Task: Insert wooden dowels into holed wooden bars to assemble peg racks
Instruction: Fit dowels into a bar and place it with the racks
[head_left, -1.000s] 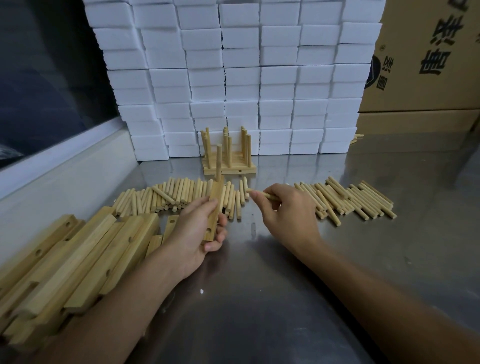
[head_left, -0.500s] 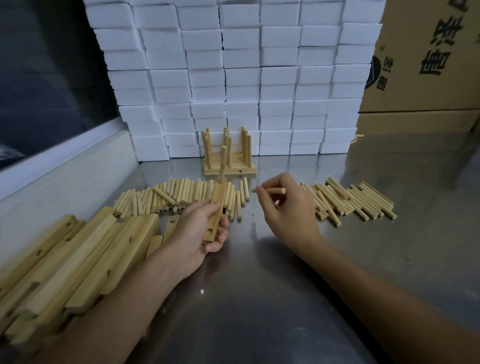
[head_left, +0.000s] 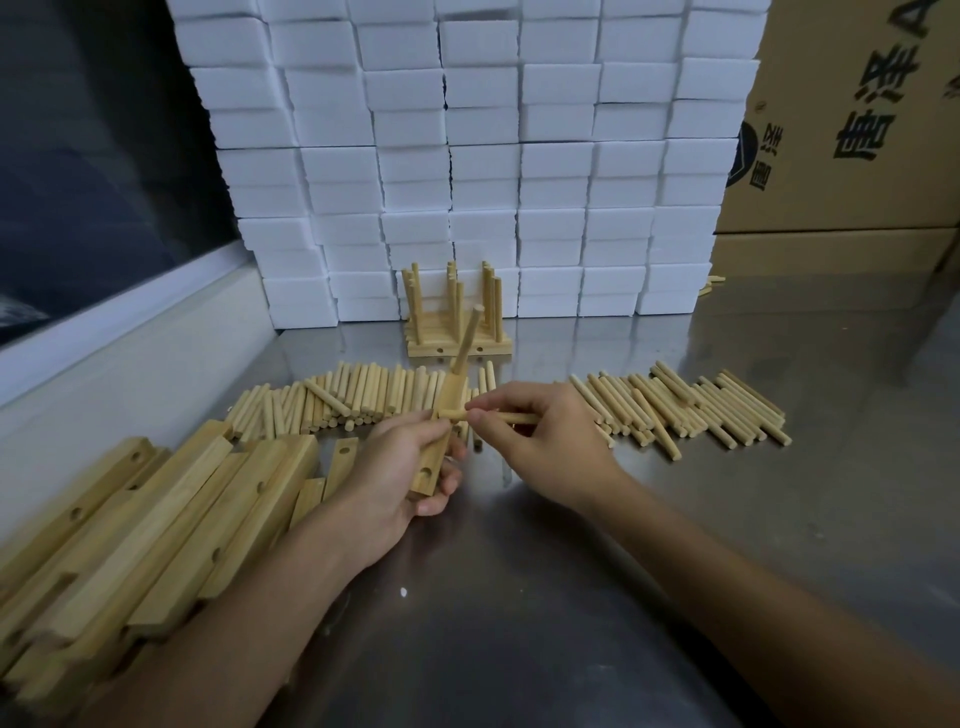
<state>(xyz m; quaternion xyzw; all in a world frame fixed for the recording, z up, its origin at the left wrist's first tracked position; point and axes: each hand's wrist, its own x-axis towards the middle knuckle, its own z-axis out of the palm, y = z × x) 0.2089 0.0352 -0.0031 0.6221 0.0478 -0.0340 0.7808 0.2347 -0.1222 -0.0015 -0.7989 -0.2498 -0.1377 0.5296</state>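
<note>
While a heap of holed wooden bars (head_left: 156, 525) lies at the far left of the steel counter (head_left: 519, 597), the left hand (head_left: 400, 470) has its grip curled around one bar (head_left: 439, 441), tilted, with a dowel (head_left: 467, 338) standing in its far end. Behind it lies a row of loose dowels (head_left: 353, 397). The right hand (head_left: 540, 441) pinches a second dowel (head_left: 498, 417), its tip at the bar's middle. Further right lies another dowel pile (head_left: 685, 410).

Pale yellow-tan round wooden dowels (head_left: 363, 397) and holed bars (head_left: 156, 525) on dull grey steel tabletop (head_left: 519, 597); plain white foam blocks (head_left: 483, 156) behind (brown cardboard box (head_left: 852, 119), black print).
</note>
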